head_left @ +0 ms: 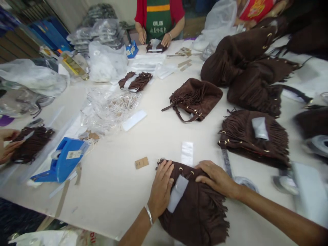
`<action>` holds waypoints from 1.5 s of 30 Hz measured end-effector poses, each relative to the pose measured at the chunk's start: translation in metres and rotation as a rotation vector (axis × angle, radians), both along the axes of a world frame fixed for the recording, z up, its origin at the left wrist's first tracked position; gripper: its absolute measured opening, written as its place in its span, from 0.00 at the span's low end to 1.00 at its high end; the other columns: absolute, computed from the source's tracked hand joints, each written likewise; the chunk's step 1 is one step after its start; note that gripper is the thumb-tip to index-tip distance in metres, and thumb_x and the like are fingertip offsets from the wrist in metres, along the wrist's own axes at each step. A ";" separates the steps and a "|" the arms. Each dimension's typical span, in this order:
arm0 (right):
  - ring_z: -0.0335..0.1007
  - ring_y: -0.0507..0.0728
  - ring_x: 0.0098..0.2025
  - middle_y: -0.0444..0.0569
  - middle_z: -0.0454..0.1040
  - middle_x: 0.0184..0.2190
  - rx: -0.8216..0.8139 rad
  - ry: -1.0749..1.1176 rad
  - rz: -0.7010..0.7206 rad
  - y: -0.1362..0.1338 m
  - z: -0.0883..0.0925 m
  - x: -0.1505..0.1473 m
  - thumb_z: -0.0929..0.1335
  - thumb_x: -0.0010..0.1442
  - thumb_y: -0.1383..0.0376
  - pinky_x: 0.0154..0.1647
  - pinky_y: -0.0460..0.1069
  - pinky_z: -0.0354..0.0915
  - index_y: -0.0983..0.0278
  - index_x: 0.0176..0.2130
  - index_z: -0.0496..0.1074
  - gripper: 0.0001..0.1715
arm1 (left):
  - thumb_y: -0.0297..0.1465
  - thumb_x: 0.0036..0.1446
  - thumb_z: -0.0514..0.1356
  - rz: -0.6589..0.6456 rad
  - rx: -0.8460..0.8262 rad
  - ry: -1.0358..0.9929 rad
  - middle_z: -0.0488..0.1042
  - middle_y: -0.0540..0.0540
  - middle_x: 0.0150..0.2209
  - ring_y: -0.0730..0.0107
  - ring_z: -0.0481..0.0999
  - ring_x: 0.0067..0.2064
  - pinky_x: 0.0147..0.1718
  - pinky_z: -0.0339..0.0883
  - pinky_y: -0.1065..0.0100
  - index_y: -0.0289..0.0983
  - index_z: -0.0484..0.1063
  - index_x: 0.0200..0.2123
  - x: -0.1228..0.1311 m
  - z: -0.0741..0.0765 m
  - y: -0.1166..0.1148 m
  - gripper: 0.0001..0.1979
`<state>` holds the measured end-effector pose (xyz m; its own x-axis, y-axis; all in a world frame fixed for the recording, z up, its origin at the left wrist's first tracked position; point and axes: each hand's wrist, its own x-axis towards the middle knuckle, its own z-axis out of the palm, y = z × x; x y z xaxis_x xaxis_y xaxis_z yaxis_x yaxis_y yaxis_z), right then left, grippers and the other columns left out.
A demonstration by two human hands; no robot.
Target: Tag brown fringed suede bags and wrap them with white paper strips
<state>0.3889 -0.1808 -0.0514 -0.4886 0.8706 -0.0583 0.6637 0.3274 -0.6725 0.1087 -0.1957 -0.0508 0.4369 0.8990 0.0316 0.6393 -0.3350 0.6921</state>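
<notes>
A dark brown fringed handbag (197, 208) lies flat on the table at the near edge, with brass eyelets along its top. A strip of grey wrapping (178, 193) is on its front. My left hand (161, 186) rests on the bag's upper left side, fingers stretched out flat. Across the top right lies my right hand (217, 177), its fingers and thumb apart on the bag. Just beyond the bag are a small white packet (187, 153) and a brown card tag (141, 163).
More brown fringed bags (256, 136) lie at the right. A blue tape dispenser (61, 160) and clear plastic (110, 106) are at the left. A co-worker's hands (7, 145) hold a bag at the far left. Another person (159, 24) works across the table (107, 191).
</notes>
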 end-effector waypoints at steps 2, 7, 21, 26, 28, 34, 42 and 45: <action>0.68 0.61 0.46 0.53 0.74 0.41 0.063 -0.004 0.010 -0.001 -0.008 0.000 0.64 0.65 0.50 0.49 0.56 0.64 0.63 0.47 0.70 0.21 | 0.32 0.69 0.46 -0.007 0.034 -0.015 0.53 0.45 0.68 0.62 0.42 0.71 0.68 0.43 0.47 0.42 0.51 0.67 -0.001 -0.004 0.001 0.24; 0.69 0.62 0.43 0.56 0.74 0.39 0.202 -0.130 -0.015 0.001 -0.011 -0.004 0.62 0.66 0.48 0.45 0.56 0.67 0.66 0.50 0.69 0.26 | 0.33 0.69 0.44 -0.007 0.135 -0.038 0.55 0.44 0.68 0.64 0.43 0.71 0.68 0.44 0.49 0.39 0.53 0.66 -0.002 -0.011 -0.001 0.23; 0.53 0.65 0.67 0.57 0.53 0.67 0.360 -0.350 0.111 -0.169 0.038 -0.037 0.63 0.61 0.72 0.62 0.64 0.57 0.56 0.69 0.49 0.41 | 0.36 0.69 0.44 0.027 0.256 -0.022 0.59 0.41 0.66 0.63 0.55 0.67 0.66 0.53 0.52 0.39 0.55 0.64 -0.031 0.019 -0.071 0.23; 0.51 0.64 0.67 0.54 0.54 0.67 0.450 -0.379 0.087 -0.147 -0.005 -0.022 0.60 0.57 0.80 0.63 0.63 0.55 0.54 0.67 0.54 0.43 | 0.42 0.67 0.49 -0.116 0.280 0.158 0.54 0.39 0.68 0.57 0.47 0.70 0.66 0.51 0.48 0.35 0.52 0.65 -0.038 -0.010 -0.094 0.29; 0.51 0.64 0.67 0.56 0.54 0.67 0.464 -0.385 0.090 -0.139 -0.007 -0.023 0.60 0.57 0.80 0.63 0.64 0.55 0.56 0.67 0.56 0.42 | 0.43 0.67 0.49 -0.108 0.302 0.206 0.52 0.37 0.68 0.55 0.46 0.70 0.66 0.50 0.48 0.33 0.53 0.64 -0.037 -0.019 -0.088 0.28; 0.49 0.64 0.68 0.59 0.54 0.67 0.467 -0.366 0.055 -0.138 -0.007 -0.031 0.60 0.58 0.79 0.63 0.66 0.53 0.57 0.66 0.58 0.40 | 0.42 0.67 0.48 -0.130 0.382 0.238 0.52 0.36 0.68 0.53 0.48 0.70 0.64 0.52 0.44 0.33 0.56 0.62 -0.037 -0.019 -0.076 0.26; 0.38 0.65 0.70 0.58 0.44 0.70 0.387 -0.266 0.120 -0.149 -0.009 -0.021 0.62 0.58 0.73 0.65 0.69 0.46 0.54 0.69 0.48 0.44 | 0.39 0.66 0.50 -0.180 0.338 0.355 0.51 0.38 0.69 0.53 0.49 0.69 0.65 0.51 0.45 0.34 0.59 0.62 -0.042 -0.012 -0.076 0.25; 0.40 0.65 0.70 0.56 0.45 0.70 0.336 -0.205 0.116 -0.155 0.004 -0.016 0.63 0.57 0.72 0.66 0.69 0.46 0.53 0.69 0.48 0.45 | 0.38 0.63 0.54 -0.209 0.269 0.300 0.57 0.38 0.67 0.54 0.55 0.67 0.64 0.53 0.49 0.36 0.59 0.62 -0.044 0.007 -0.070 0.26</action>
